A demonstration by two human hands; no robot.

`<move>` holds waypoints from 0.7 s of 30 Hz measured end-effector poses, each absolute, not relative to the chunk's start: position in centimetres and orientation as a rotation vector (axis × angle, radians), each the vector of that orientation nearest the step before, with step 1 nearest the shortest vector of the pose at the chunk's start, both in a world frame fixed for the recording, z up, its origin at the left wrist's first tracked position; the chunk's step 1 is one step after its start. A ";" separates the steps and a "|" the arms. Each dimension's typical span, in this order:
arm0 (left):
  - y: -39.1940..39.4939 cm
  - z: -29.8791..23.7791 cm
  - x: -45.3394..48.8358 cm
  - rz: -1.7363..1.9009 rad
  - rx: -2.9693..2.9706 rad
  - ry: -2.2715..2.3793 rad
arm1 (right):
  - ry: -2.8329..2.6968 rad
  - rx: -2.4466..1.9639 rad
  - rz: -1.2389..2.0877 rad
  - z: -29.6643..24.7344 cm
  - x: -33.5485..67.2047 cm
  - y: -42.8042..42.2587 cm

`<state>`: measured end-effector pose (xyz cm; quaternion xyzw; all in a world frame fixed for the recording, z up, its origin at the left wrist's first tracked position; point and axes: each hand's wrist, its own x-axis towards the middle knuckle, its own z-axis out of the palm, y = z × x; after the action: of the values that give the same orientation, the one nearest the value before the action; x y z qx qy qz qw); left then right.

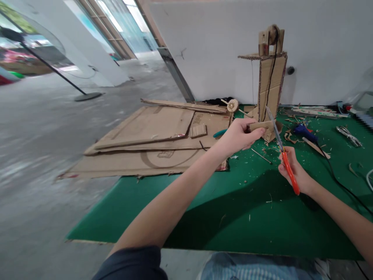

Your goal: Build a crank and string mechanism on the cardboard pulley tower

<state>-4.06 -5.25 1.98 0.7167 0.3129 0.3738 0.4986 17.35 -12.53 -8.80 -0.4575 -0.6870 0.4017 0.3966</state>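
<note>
While left grip [239, 134] pinches cardboard [261, 125], right [299, 173] curls.

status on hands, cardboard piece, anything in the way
Left hand gripping cardboard piece. Right hand holding orange-handled scissors, blades at the piece's end. Cardboard tower close behind.

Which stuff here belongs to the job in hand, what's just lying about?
Job: orange-handled scissors (right hand); cardboard piece (left hand); probably the cardboard tower behind them.
Lying about, it seems: blue glue gun, stacked cardboard sheets, small cardboard block.
</note>
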 end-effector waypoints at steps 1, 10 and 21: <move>-5.2 2.0 -4.0 0.898 1.736 0.755 | -1.744 -1.161 1.014 -8.8 17.3 -12.5; -5.8 2.9 -4.3 0.838 1.809 0.805 | -1.815 -1.282 0.892 -8.6 17.3 -12.5; -5.5 2.8 -4.4 0.811 1.802 0.794 | -1.885 -1.296 0.783 -8.3 17.2 -12.4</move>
<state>-4.40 -5.50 2.80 0.7400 0.3261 0.3331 0.4848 17.23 -12.39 -8.30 -0.5013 -0.7291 0.3030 0.3540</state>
